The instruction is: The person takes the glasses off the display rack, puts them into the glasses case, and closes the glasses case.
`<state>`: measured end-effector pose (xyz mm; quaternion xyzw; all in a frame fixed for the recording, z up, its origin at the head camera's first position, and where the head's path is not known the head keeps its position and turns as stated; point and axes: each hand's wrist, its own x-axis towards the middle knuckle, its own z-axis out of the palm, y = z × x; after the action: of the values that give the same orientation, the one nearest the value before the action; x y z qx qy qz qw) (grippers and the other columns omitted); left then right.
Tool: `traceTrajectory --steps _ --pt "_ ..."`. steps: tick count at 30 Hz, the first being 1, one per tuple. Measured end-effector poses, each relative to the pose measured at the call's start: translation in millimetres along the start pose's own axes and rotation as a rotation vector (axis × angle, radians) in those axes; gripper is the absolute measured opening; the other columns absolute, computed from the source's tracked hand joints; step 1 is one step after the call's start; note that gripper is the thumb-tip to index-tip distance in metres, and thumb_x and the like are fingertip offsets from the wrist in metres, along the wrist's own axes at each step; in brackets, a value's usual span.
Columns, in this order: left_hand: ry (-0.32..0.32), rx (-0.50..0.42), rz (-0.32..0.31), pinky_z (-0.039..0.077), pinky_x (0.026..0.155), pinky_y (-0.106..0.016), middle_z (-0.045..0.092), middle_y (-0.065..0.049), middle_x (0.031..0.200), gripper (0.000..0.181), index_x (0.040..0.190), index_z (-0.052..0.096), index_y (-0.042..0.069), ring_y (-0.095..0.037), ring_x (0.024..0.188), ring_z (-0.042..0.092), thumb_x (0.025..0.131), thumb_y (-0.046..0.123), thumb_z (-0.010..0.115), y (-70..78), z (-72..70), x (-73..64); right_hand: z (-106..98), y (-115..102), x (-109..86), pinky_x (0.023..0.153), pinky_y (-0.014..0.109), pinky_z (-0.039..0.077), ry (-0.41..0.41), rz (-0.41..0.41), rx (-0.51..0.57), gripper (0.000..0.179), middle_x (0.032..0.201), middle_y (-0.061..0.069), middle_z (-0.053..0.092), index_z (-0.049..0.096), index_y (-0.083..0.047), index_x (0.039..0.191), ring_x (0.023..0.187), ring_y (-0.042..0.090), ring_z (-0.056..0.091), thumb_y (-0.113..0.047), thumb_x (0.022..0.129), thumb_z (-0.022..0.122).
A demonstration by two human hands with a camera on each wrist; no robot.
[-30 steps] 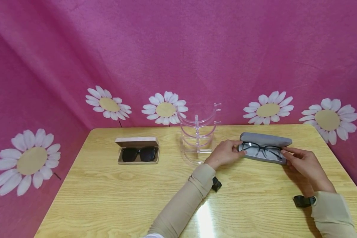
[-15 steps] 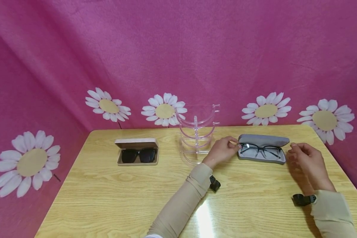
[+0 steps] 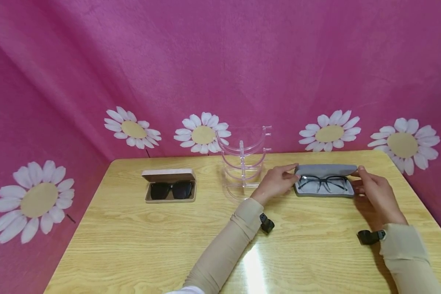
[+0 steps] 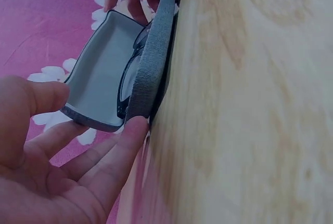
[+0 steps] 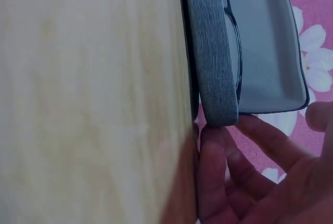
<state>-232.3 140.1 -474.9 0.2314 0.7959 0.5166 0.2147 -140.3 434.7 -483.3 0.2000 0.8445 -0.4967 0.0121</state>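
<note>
A grey glasses case lies on the table at the right, its lid raised. Clear glasses with a dark frame sit inside. My left hand touches the case's left end; in the left wrist view a fingertip meets the base and the thumb lies by the lid's edge. At the other end, my right hand has its fingertips against the case, with the thumb beside the lid in the right wrist view. The fingers of both hands are extended, not wrapped round the case.
Left on the table stands a pale case, lid up, with dark sunglasses inside. A clear tiered display stand rises between the two cases, close to the left hand. A pink flowered cloth hangs behind.
The grey case has turned from slanting to nearly parallel with the table's back edge. My right hand left the glasses, moved off, and came back to the case's right end; the left hand stayed near its end.
</note>
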Motion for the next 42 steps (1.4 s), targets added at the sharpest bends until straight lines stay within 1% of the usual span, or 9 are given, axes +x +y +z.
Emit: traceTrajectory --steps 4,11,18,26,29,32,36,40,42 --pt "0.050 -0.031 -0.034 0.059 0.064 -0.023 0.077 -0.009 0.126 0.047 0.150 0.059 0.029 -0.020 0.081 0.077 0.103 0.032 0.066 0.0 2.5 -0.1 -2 -4 7.9 0.066 0.021 0.055 -0.025 0.048 -0.055 0.091 0.097 -0.007 0.070 0.048 0.007 0.150 0.075 -0.002 0.062 -0.068 0.106 0.023" --pt "0.126 -0.024 -0.080 0.058 0.064 -0.020 0.082 -0.005 0.107 0.038 0.129 0.076 0.017 -0.018 0.084 0.078 0.104 0.043 0.063 2.5 5.2 0.4 -10 -6 11.4 0.070 0.025 0.059 -0.146 0.083 0.006 0.092 0.084 -0.021 0.064 0.048 0.010 0.146 0.077 0.003 0.065 -0.071 0.104 0.034" --pt "0.142 0.092 -0.078 0.047 0.058 -0.021 0.078 -0.009 0.079 0.050 0.111 0.083 0.013 -0.010 0.060 0.063 0.101 0.057 0.061 5.9 -2.4 -3.2 -14 -8 9.7 0.073 0.017 0.057 -0.249 0.038 -0.048 0.091 0.089 -0.024 0.070 0.043 0.013 0.150 0.082 -0.002 0.070 -0.066 0.106 0.033" --pt "0.071 -0.155 -0.115 0.065 0.074 -0.032 0.080 -0.011 0.112 0.044 0.117 0.079 0.004 -0.022 0.089 0.079 0.097 0.043 0.074 2.9 -4.5 -3.7 -16 -5 5.9 0.077 0.022 0.063 -0.284 0.031 0.023 0.087 0.093 -0.025 0.070 0.036 0.014 0.154 0.086 0.000 0.073 -0.060 0.108 0.041" --pt "0.056 -0.207 -0.138 0.066 0.077 -0.033 0.079 -0.011 0.118 0.042 0.120 0.078 0.004 -0.022 0.092 0.079 0.095 0.038 0.077 1.7 -4.1 -3.1 -20 -2 7.3 0.079 0.024 0.064 -0.318 0.040 0.075 0.074 0.094 -0.022 0.072 0.048 0.006 0.148 0.087 0.002 0.074 -0.056 0.108 0.043" --pt "0.040 -0.232 -0.137 0.066 0.077 -0.031 0.078 -0.012 0.121 0.044 0.124 0.076 0.003 -0.023 0.093 0.079 0.094 0.034 0.079 0.9 -4.1 -2.5 -26 1 8.3 0.080 0.025 0.064 -0.354 0.055 0.149 0.045 0.095 -0.018 0.074 0.067 -0.014 0.126 0.088 0.004 0.075 -0.050 0.109 0.047" --pt "0.000 -0.285 -0.103 0.066 0.082 -0.034 0.077 -0.017 0.119 0.040 0.124 0.074 -0.002 -0.030 0.099 0.079 0.094 0.022 0.080 -1.1 -5.2 -2.9 -31 5 8.3 0.081 0.024 0.064 -0.401 0.054 0.239 0.025 0.097 -0.013 0.075 0.072 -0.034 0.100 0.090 0.004 0.075 -0.037 0.111 0.050" --pt "-0.013 -0.275 -0.085 0.066 0.082 -0.033 0.078 -0.016 0.115 0.036 0.122 0.075 -0.004 -0.028 0.101 0.078 0.091 0.014 0.082 -2.7 -6.3 -4.8 -30 10 9.0 0.082 0.023 0.063 -0.430 0.036 0.269 0.025 0.100 -0.015 0.074 0.073 -0.038 0.100 0.093 0.002 0.073 -0.030 0.111 0.052" --pt "-0.005 -0.214 -0.075 0.065 0.078 -0.029 0.079 -0.015 0.114 0.037 0.121 0.076 -0.002 -0.024 0.096 0.079 0.089 0.015 0.084 -3.2 -6.3 -5.3 -31 13 9.8 0.082 0.021 0.062 -0.423 0.025 0.230 0.019 0.102 -0.022 0.072 0.071 -0.037 0.108 0.094 -0.001 0.072 -0.030 0.110 0.054"
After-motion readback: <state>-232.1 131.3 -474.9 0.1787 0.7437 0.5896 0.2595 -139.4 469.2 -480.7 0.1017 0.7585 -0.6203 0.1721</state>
